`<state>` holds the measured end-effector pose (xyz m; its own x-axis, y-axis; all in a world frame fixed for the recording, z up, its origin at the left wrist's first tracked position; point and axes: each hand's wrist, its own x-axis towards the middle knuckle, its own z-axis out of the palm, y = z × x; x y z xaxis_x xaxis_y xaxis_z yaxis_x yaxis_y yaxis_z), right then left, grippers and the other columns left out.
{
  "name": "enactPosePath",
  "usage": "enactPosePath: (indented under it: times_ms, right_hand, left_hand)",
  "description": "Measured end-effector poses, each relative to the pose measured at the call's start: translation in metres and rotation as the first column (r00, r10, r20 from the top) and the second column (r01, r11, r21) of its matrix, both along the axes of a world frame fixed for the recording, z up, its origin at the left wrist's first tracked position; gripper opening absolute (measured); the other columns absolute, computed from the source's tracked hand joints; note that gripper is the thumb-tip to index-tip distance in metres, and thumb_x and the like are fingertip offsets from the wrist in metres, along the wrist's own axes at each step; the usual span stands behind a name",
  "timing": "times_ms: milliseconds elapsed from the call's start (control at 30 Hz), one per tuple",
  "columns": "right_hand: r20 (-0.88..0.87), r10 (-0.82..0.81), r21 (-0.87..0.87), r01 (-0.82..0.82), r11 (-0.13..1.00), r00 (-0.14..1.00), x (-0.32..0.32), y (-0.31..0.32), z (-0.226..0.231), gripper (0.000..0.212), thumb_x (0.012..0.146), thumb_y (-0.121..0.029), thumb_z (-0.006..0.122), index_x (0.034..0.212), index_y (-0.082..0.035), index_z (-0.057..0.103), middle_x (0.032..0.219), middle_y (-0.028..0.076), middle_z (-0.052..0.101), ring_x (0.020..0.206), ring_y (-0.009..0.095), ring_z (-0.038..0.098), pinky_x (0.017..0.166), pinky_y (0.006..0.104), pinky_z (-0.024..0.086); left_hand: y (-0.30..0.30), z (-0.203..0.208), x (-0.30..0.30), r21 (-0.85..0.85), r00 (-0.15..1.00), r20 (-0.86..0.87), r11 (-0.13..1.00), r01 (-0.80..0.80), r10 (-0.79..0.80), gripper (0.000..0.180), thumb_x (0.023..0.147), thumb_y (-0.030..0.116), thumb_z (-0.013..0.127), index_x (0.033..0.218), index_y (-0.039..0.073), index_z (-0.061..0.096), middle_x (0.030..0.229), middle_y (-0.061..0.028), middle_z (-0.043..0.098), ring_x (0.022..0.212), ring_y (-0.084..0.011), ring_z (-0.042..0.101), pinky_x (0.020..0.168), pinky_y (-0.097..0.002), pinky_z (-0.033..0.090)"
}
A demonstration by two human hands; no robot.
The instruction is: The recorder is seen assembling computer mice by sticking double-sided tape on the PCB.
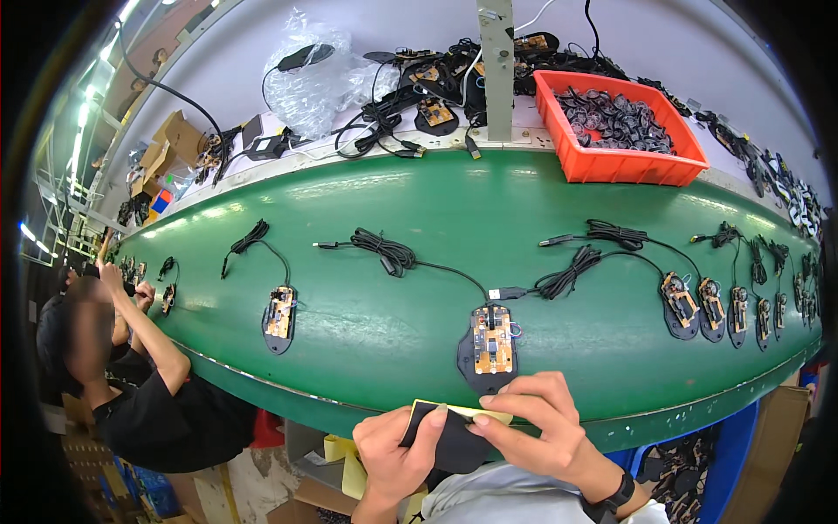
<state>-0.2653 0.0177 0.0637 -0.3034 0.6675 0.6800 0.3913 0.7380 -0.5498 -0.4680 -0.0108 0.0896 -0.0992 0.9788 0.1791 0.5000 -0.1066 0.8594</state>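
Note:
Between my hands, at the near edge of the green belt, is a black sheet with a yellow backing. My left hand is closed on its left side, thumb pressed on the black face. The fingers of my right hand pinch the upper right edge, where a strip of yellow shows. Whether a small piece sits between those fingertips I cannot tell. Just beyond my hands lies an opened computer mouse base with its orange-brown circuit board facing up. Its black cable, bundled in a coil, stretches away to the left.
More mouse bases with boards and cables lie along the green belt, one to the left and several to the right. An orange bin of small dark parts stands behind. A co-worker sits at the left.

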Motion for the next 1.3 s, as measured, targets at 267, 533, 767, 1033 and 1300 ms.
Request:
enactPosePath:
  times_ms: [267,533,767,1033,1300]
  right_hand:
    - [0.049,0.199,0.010,-0.199,0.980,0.979,0.002,-0.002,0.002,0.027,0.076,-0.001,0.082,0.102,-0.003,0.081,0.107,0.009,0.075,0.094,0.025,0.067,0.077,0.0364,0.052]
    - [-0.400,-0.171,-0.607,-0.121,0.785,0.900,0.032,0.028,-0.005,0.018,0.085,0.009,0.080,0.102,0.004,0.078,0.095,0.014,0.076,0.085,0.022,0.071,0.073,0.0330,0.056]
    - [-0.056,-0.027,-0.580,-0.011,0.814,0.998,0.037,0.048,-0.009,0.016,0.089,0.005,0.077,0.105,0.003,0.076,0.095,0.013,0.075,0.080,0.022,0.071,0.070,0.0325,0.056]
    - [0.014,0.047,-0.599,-0.029,0.800,0.999,0.039,0.051,-0.012,0.013,0.092,0.002,0.074,0.105,0.001,0.075,0.094,0.013,0.073,0.080,0.027,0.071,0.069,0.0355,0.056]
    - [0.024,0.034,-0.579,-0.014,0.816,0.999,0.041,0.051,-0.011,0.012,0.088,0.004,0.076,0.100,0.002,0.076,0.093,0.011,0.074,0.078,0.025,0.071,0.068,0.0348,0.056]
  left_hand:
    - [0.006,-0.006,-0.008,-0.152,0.997,0.011,0.985,-0.080,0.082,0.031,0.097,0.012,0.076,0.072,-0.003,0.064,0.054,-0.0082,0.051,0.045,-0.0162,0.043,0.047,-0.0352,0.034]
    - [0.002,-0.013,-0.011,0.041,0.882,0.055,0.884,0.466,-0.468,0.033,0.084,0.021,0.087,0.080,-0.002,0.063,0.088,-0.0104,0.067,0.067,-0.0279,0.063,0.061,-0.0364,0.051]
    - [0.013,-0.037,0.026,0.196,0.858,-0.287,0.850,0.489,-0.427,0.049,0.084,0.038,0.085,0.074,-0.001,0.056,0.114,-0.0131,0.071,0.082,-0.0271,0.067,0.065,-0.0379,0.052]
    - [0.013,-0.054,0.037,0.233,0.805,-0.497,0.843,0.485,-0.325,0.050,0.090,0.046,0.080,0.074,0.005,0.057,0.119,-0.0128,0.072,0.088,-0.0232,0.065,0.067,-0.0337,0.047]
    - [0.018,-0.052,0.043,0.241,0.802,-0.508,0.841,0.484,-0.316,0.056,0.087,0.046,0.082,0.068,0.004,0.051,0.127,-0.0166,0.072,0.083,-0.0259,0.065,0.066,-0.0341,0.048]
